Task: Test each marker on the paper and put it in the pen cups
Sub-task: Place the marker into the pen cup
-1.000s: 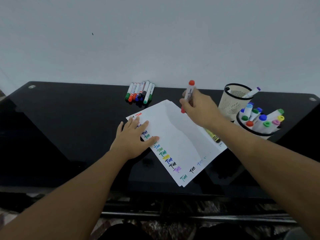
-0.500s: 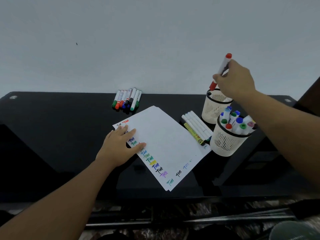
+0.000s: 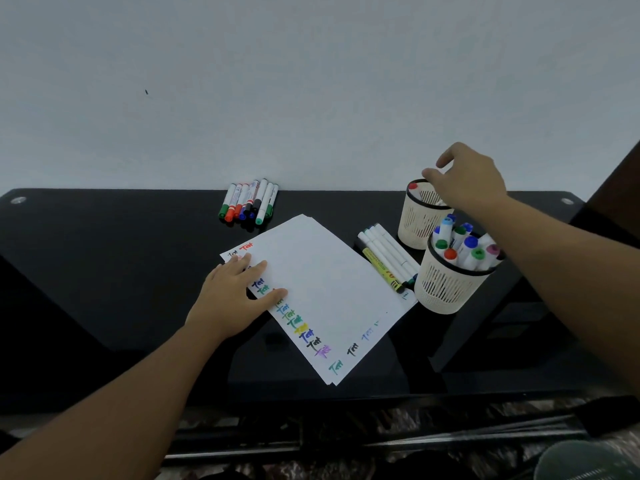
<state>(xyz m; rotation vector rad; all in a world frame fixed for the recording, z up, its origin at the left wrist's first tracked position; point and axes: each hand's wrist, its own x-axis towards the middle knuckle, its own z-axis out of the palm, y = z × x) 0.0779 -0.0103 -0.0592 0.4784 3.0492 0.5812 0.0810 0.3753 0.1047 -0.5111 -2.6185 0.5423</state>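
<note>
Head view: left hand (image 3: 235,299) lies flat, fingers straight, on the paper (image 3: 322,289). Beyond, a full cup (image 3: 446,289) stands beside it. Farther, the right hand (image 3: 467,181) hovers empty, fingers loose, over the rear cup (image 3: 415,223), where a red marker (image 3: 412,186) leans at the rim.

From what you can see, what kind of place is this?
Probably a room in a home, not a workshop: a glossy black glass tabletop stands against a plain pale wall, with paper, loose markers and two mesh pen cups on it.
</note>
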